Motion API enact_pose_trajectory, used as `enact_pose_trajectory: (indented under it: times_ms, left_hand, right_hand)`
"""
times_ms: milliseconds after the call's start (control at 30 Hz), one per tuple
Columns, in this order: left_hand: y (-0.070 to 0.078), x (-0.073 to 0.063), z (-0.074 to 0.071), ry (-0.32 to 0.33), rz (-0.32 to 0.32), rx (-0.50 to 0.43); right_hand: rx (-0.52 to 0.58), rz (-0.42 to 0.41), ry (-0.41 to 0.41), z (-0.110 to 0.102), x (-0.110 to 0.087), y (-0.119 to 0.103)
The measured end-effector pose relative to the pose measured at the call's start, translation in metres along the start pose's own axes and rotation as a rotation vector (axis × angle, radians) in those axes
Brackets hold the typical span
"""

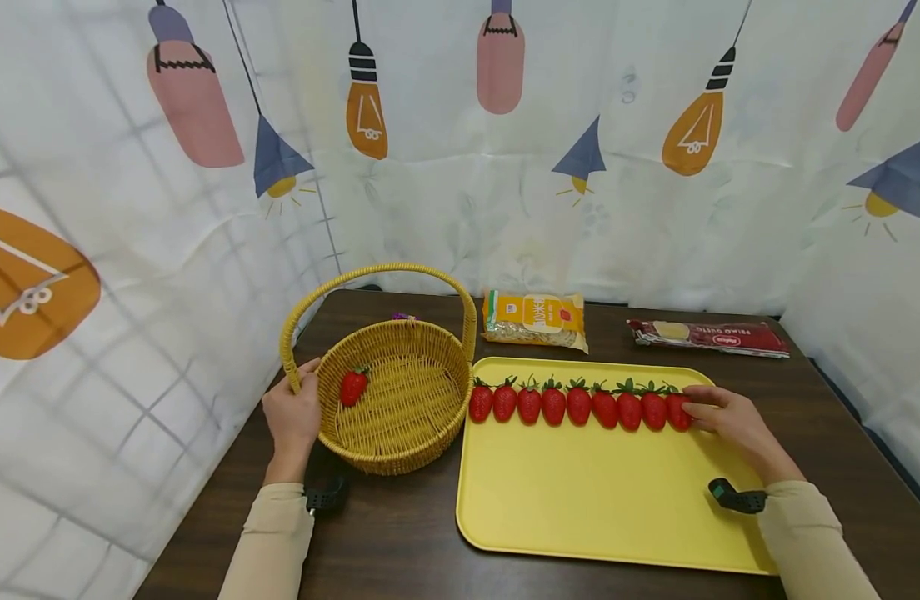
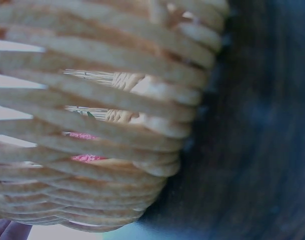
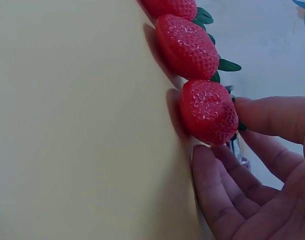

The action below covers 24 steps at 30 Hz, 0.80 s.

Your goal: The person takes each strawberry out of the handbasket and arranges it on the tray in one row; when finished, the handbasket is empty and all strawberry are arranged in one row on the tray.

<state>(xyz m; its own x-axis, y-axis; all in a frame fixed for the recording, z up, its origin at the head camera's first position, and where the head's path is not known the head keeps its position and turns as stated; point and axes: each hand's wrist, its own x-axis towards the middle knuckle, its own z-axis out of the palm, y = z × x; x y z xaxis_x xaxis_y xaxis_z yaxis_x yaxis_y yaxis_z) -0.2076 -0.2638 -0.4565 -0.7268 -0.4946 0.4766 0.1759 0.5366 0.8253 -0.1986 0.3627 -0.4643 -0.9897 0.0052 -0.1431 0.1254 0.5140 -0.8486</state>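
A round yellow wicker basket (image 1: 400, 457) with a tall arched handle stands on the left. My left hand (image 1: 291, 417) grips its left side by the foot of the handle. Inside lies one red strawberry (image 1: 352, 388), glimpsed through the weave in the left wrist view. A yellow tray (image 1: 580, 500) on the right bears a row of several strawberries (image 1: 553, 406) with green leaves, along its far side. My right hand (image 1: 733, 425) pinches the strawberry at the row's right end (image 3: 209, 112), thumb at its leafy top and a fingertip beside its lower side.
Behind the tray lie a yellow-orange food packet (image 1: 535, 319) and a long red packet (image 1: 707, 336). A small purple thing (image 1: 403, 317) shows past the basket's far rim. The dark wooden table (image 1: 400, 542) meets patterned cloth walls (image 1: 445, 208) at the back and sides.
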Motion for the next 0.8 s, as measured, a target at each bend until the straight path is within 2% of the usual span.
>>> enact_pose_trajectory:
  times_ms: [100,200,300,400,600,800]
  left_hand:
    - [0.000,0.000,0.000,-0.002,0.000,0.001]
    - [0.000,0.000,0.000,0.000,0.002,-0.003]
    - [0.001,0.000,-0.001,0.003,0.004,-0.005]
    - [0.001,0.000,0.000,0.006,0.004,-0.004]
    - [0.002,0.000,-0.001,-0.002,-0.003,0.002]
    - [0.001,-0.002,-0.001,-0.004,-0.017,0.006]
  right_hand:
    - [0.021,-0.005,0.032,-0.003,-0.001,0.001]
    - [0.053,-0.016,0.116,-0.009,0.003,0.007]
    - [0.063,-0.025,0.198,-0.009,0.002,-0.004]
    - [0.071,-0.042,0.252,-0.005,-0.001,-0.023]
    - [0.075,-0.149,0.243,0.015,-0.004,-0.063]
    - [0.071,-0.253,0.111,0.052,-0.002,-0.099]
